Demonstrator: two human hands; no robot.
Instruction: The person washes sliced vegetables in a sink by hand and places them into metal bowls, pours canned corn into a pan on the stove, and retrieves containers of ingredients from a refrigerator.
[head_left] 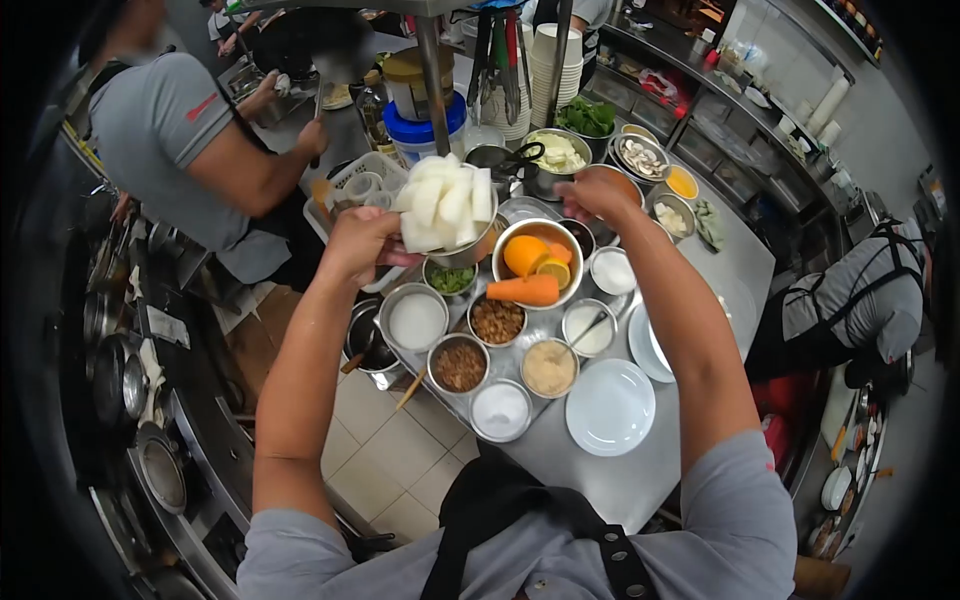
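My left hand grips the rim of a metal bowl heaped with white chunks, held above the other containers. My right hand reaches over the back of the table, its fingers closed at a bowl's edge; what they hold is hidden. Between my hands sits a bowl with oranges and a peeled carrot. Nearer me stand bowls of brown chopped food, dark mince, white powder and beige powder.
White plates lie at the right of the steel table. Behind are leafy greens, stacked tubs and a blue-lidded bucket by a metal post. A co-worker stands left, another person right.
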